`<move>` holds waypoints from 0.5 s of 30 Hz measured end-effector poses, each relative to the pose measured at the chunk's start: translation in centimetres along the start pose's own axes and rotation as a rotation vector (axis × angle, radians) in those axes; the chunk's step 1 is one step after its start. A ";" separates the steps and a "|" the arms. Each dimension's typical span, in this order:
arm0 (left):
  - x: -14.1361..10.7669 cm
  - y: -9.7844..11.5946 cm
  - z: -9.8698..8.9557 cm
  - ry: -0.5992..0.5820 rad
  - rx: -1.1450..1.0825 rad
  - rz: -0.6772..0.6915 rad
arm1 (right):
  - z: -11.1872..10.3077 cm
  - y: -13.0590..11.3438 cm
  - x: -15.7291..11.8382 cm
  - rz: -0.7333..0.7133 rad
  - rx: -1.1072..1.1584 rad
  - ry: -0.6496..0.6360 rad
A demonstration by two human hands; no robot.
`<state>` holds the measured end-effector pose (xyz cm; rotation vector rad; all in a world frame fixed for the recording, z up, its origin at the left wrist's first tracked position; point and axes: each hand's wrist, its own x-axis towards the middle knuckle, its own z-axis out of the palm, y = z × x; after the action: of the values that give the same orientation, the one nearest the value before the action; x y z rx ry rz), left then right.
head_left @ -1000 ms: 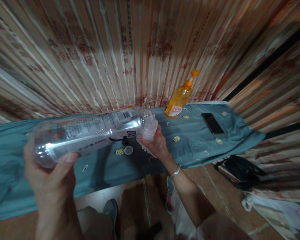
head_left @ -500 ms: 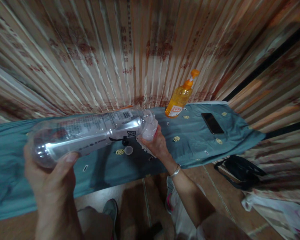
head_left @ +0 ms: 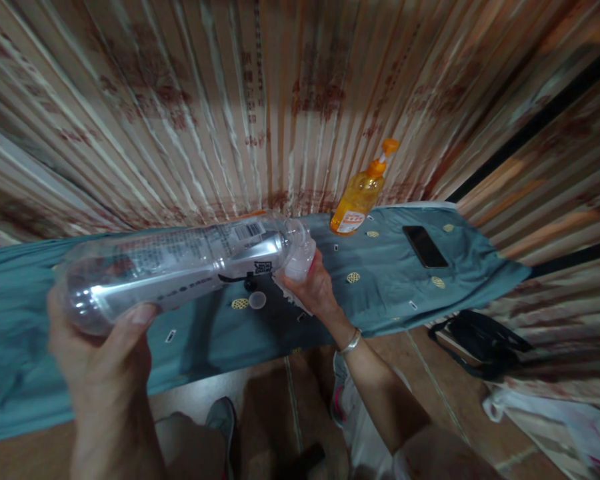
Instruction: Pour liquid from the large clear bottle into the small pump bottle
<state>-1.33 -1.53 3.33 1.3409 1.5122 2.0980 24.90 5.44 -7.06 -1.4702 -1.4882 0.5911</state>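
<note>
A large clear plastic bottle with a silver label lies nearly level in the air, its neck pointing right. My left hand is wrapped round its base end, thumb on the near side. At the neck, my right hand grips a small clear container whose opening meets the bottle's mouth. Something white and ragged hangs below those fingers, too unclear to name. Under the bottle, a small round translucent cap rests on the teal cloth, beside a small black object.
An orange pump bottle stands at the back of the cloth-covered table. A black phone lies to the right. A dark bag is on the floor at the right. Striped curtains hang behind.
</note>
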 end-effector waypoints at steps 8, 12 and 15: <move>-0.1 -0.2 0.1 0.021 -0.024 -0.016 | -0.1 -0.3 0.0 -0.005 0.001 -0.003; -0.1 -0.7 -0.2 0.032 -0.038 -0.009 | -0.1 -0.3 0.0 -0.015 0.006 0.008; 0.0 -0.8 -0.3 0.041 -0.039 0.007 | 0.0 -0.1 0.0 -0.019 -0.004 0.008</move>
<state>-1.83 -1.32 2.62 1.2992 1.4766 2.1598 24.86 5.41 -7.00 -1.4582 -1.4961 0.5703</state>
